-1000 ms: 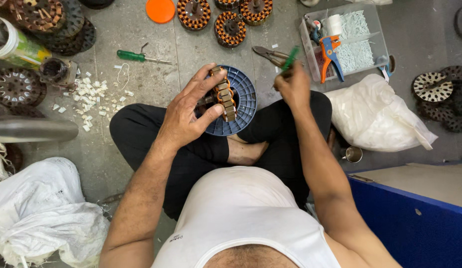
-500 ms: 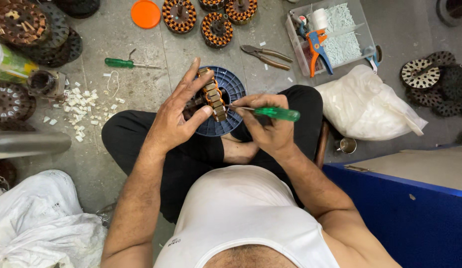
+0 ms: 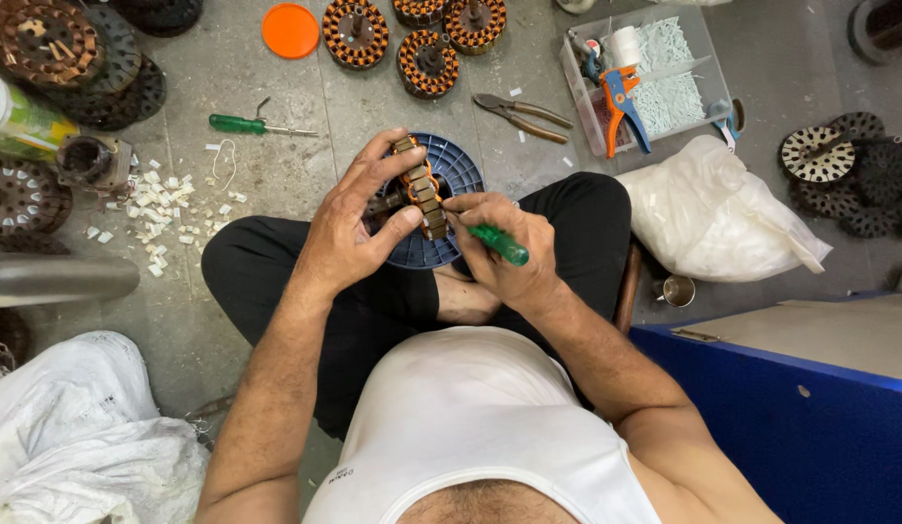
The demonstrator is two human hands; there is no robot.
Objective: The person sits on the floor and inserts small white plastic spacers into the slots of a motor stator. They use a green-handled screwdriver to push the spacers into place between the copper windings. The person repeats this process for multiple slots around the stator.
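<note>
The left hand [image 3: 349,233] has its grip closed around a round copper-wound stator with tan slots [image 3: 419,194], held on edge over a blue ribbed plastic disc [image 3: 451,175]. At its 3 o'clock, the right hand [image 3: 504,252] grips a green-handled screwdriver [image 3: 499,245], tip touching the stator.

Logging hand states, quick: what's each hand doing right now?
Left hand: closed around the copper-wound stator, held on edge.
Right hand: closed on the green-handled screwdriver, tip at the stator.

Copper-wound stator [image 3: 420,189] — held on edge over a blue round tray [image 3: 451,209]; green-handled screwdriver [image 3: 499,245] touching it.
</note>
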